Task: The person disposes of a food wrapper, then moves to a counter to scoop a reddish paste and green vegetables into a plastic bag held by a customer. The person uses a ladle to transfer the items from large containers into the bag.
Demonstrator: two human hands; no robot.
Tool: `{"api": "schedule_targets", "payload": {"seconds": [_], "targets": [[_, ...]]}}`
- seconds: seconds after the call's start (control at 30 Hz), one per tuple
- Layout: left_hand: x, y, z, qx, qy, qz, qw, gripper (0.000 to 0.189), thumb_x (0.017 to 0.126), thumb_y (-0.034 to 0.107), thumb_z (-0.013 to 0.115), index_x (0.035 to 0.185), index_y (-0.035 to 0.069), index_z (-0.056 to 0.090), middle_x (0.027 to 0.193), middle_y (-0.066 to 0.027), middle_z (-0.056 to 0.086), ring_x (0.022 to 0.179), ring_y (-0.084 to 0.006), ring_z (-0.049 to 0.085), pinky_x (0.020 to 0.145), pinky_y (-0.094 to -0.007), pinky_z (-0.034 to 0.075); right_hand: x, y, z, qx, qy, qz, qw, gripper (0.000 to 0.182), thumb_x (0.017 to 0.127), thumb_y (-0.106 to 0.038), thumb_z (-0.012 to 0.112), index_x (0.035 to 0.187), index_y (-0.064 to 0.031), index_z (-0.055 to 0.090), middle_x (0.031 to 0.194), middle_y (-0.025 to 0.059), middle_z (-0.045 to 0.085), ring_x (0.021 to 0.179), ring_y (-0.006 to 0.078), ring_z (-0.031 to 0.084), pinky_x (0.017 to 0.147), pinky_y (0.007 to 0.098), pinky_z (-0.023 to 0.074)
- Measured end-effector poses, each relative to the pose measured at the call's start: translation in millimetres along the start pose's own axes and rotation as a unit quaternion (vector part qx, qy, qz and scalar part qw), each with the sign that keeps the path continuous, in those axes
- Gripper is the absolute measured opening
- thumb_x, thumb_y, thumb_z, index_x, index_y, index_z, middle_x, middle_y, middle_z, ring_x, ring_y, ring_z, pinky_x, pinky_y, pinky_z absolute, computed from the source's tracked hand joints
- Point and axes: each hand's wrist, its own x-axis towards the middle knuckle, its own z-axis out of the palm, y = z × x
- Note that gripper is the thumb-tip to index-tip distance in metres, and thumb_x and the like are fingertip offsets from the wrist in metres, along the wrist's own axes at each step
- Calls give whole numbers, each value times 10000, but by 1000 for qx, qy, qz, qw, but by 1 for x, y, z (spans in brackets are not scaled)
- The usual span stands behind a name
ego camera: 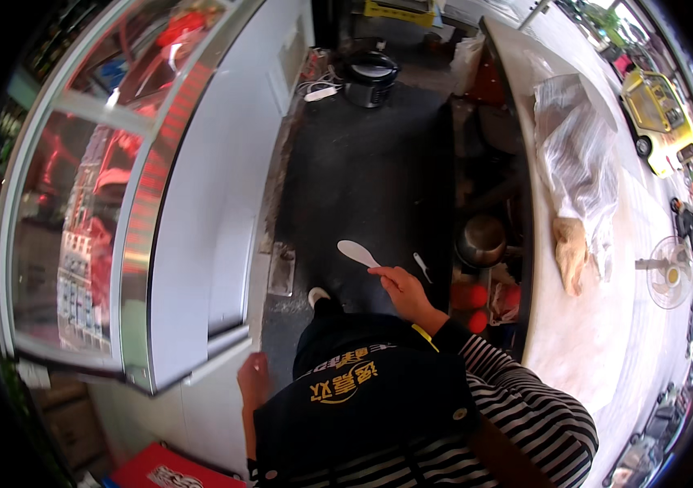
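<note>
In the head view my right hand (408,293) grips the handle of a white plastic rice paddle (355,251), its flat blade pointing up and left over the dark floor. A small white-handled utensil (421,267) lies just right of the paddle; its exact kind is unclear. My left hand (253,373) hangs blurred at my side by the lower end of the display case, with no object visible in it. A black rice cooker (369,88) stands on the floor farther ahead. I wear a dark apron (383,396) bearing writing over striped sleeves.
A glass-fronted display case (194,201) flanks the left. On the right runs a pale counter (572,341) with plastic sheeting (578,146) and a brown cloth (570,253); a metal pot (483,241) sits beneath. A power strip (320,94) with cables lies near the cooker. A fan (670,274) stands beyond the counter.
</note>
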Motion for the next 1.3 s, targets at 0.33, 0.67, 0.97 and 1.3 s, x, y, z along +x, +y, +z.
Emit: {"api": "schedule_targets", "payload": {"seconds": [0.33, 0.67, 0.97, 1.3], "targets": [[420, 282, 15, 144, -96, 363, 916, 189, 833, 185, 530, 974, 69, 579, 958, -121, 588, 922, -313, 539, 775, -399, 448, 219, 105, -6, 94, 74, 261, 958, 312, 843, -90, 501, 1153, -60, 522, 893, 148, 599, 769, 198, 588, 685, 311, 448], [775, 334, 151, 346, -134, 279, 885, 290, 753, 190, 595, 1003, 48, 563, 1024, -107, 545, 1007, -284, 506, 850, -428, 409, 516, 228, -7, 275, 41, 350, 894, 264, 901, -133, 476, 1154, -89, 537, 604, -84, 355, 449, -4, 297, 389, 159, 228], [1001, 256, 265, 616, -137, 210, 747, 367, 844, 225, 482, 1153, 27, 496, 1336, -153, 379, 1283, -295, 281, 1050, -447, 189, 632, 317, 63, 356, 16, 480, 802, 253, 924, -144, 445, 1153, -64, 514, 606, -84, 336, 449, -13, 262, 389, 148, 190], [1052, 222, 286, 701, -101, 278, 648, 320, 859, 178, 410, 1123, 18, 499, 1330, -184, 350, 1307, -296, 212, 1078, -432, 106, 693, 348, 180, 398, -63, 482, 778, 284, 910, -171, 472, 1176, -80, 519, 700, -58, 438, 542, 9, 365, 481, 150, 301]]}}
